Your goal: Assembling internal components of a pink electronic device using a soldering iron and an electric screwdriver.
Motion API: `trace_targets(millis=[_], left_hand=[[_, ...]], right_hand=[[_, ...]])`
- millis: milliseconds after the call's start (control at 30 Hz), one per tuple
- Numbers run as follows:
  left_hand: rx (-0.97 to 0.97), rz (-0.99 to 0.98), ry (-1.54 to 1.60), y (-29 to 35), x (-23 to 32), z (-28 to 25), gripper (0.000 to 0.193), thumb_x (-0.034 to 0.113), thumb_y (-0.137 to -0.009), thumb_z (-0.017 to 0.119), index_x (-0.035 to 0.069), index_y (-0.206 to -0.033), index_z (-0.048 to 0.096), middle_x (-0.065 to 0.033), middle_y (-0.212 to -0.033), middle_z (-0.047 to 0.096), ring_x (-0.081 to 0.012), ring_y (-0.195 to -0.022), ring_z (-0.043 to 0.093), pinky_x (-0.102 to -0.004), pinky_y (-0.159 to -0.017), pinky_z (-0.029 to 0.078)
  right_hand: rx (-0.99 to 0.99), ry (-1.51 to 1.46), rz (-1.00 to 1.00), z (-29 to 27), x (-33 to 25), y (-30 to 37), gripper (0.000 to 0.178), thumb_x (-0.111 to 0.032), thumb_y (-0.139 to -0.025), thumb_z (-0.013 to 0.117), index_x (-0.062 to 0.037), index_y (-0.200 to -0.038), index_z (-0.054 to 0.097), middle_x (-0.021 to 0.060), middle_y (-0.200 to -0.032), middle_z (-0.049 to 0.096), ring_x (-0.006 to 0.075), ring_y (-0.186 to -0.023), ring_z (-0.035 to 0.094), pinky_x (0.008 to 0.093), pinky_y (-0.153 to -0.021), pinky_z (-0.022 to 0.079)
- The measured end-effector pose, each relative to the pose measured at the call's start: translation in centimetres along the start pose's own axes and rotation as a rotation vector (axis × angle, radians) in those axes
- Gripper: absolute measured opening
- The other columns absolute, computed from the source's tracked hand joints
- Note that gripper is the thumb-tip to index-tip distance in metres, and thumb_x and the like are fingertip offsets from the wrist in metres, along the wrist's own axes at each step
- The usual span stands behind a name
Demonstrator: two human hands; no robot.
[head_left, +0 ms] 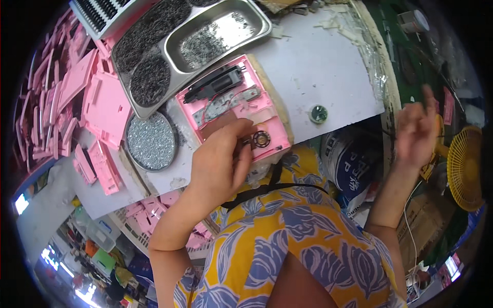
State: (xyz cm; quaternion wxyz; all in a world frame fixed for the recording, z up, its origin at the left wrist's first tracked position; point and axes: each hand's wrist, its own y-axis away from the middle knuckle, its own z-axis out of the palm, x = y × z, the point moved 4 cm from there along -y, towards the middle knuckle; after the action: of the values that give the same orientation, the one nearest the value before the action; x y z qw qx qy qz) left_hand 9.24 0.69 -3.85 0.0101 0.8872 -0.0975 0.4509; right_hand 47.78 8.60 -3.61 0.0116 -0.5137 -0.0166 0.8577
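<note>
A pink plastic housing lies on the table right before me. Inside it sit a black module, a grey circuit board with thin red wires, and a round black-rimmed part near the close corner. My left hand reaches over the housing's near side, thumb and fingers drawn together beside the round part; what they hold is hidden. Away to the right, past the table edge, my right hand is raised with one finger stretched out and the others loosely bent, holding nothing I can see.
A metal tray of small dark screws stands behind the housing, with a round dish of silvery pieces to its left. Pink plastic panels pile up at left. A small green-and-white container is on the table; a yellow fan stands right.
</note>
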Motion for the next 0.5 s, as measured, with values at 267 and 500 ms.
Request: trace_targets(millis=[267,500], left_hand=[[-0.003,0.141,-0.035,-0.4,0.4,-0.2,0.035,-0.001,-0.082,0.071,0.003,-0.116,0.062,-0.0144,-0.097,0.068,-0.0317,-0.082,0.067,-0.0395,-0.069,0.055],[0.152,0.308,-0.47,-5.0,1.5,-1.8,0.032,0.005,-0.073,0.078,0.011,-0.104,0.07,-0.012,-0.118,0.062,-0.0336,-0.108,0.058,-0.0436,-0.09,0.046]], right_hand=[[-0.7,1.211,-0.385,17.5,9.3,2.7,0.026,-0.026,-0.077,0.082,-0.0122,-0.098,0.075,0.0127,-0.145,0.055,0.0431,-0.136,0.037,0.0499,-0.111,0.036],[-0.639,1.319,-0.353,18.8,8.9,3.1,0.02,-0.022,-0.083,0.077,-0.0096,-0.098,0.074,0.0161,-0.139,0.059,0.043,-0.132,0.044,0.0497,-0.107,0.04]])
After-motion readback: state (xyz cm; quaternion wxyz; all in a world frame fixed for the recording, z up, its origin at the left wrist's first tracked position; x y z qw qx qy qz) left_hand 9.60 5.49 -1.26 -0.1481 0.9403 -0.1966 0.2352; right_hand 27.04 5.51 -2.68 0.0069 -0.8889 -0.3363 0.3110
